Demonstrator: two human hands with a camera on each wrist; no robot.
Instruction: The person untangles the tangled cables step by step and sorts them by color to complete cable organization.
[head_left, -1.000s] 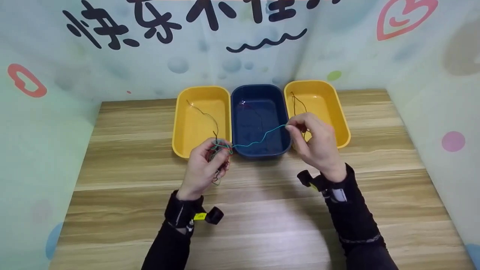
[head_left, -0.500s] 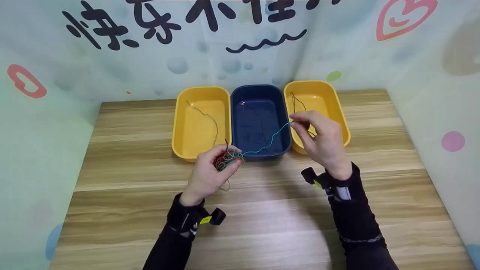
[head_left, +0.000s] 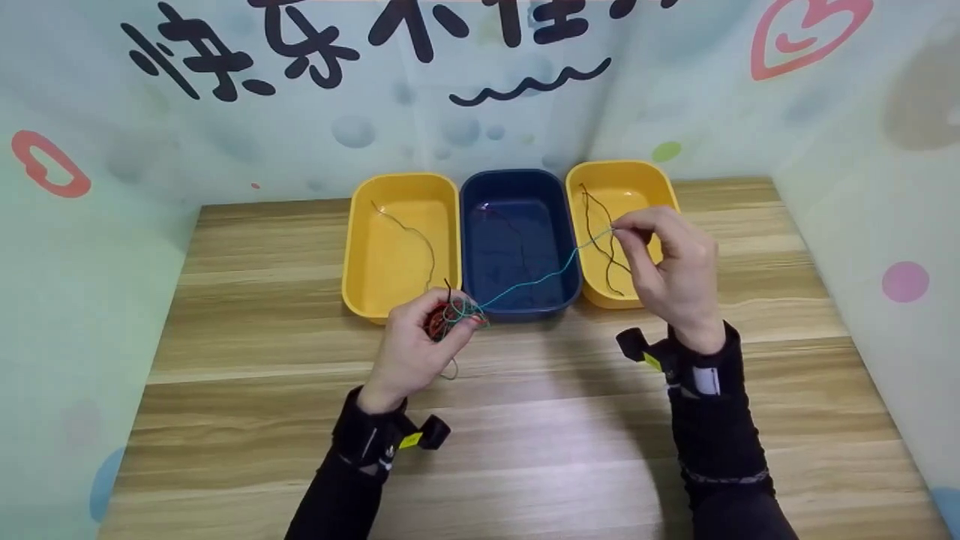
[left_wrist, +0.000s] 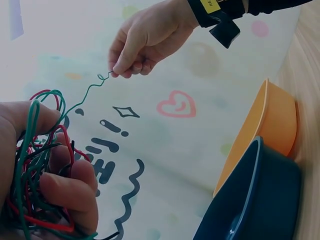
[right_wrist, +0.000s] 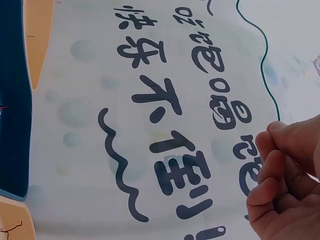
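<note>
My left hand grips a tangled bundle of thin wires, red, green and black, in front of the left and middle bins. Between thumb and fingertips, my right hand pinches the end of a green wire. That wire stretches, slightly wavy, from the bundle across the blue bin to the right yellow bin. In the right wrist view the green wire runs up and away from the pinching fingers. The part of the bundle inside my left palm is hidden.
A single thin wire lies in the left yellow bin. Dark wires lie in the right yellow bin. A faint dark wire shows in the blue bin. The three bins stand side by side on the wooden table, before a printed backdrop.
My right hand has moved right, drawing out a longer stretch of green wire. My left hand with the bundle shifted slightly right and toward me, then stayed nearly still.
</note>
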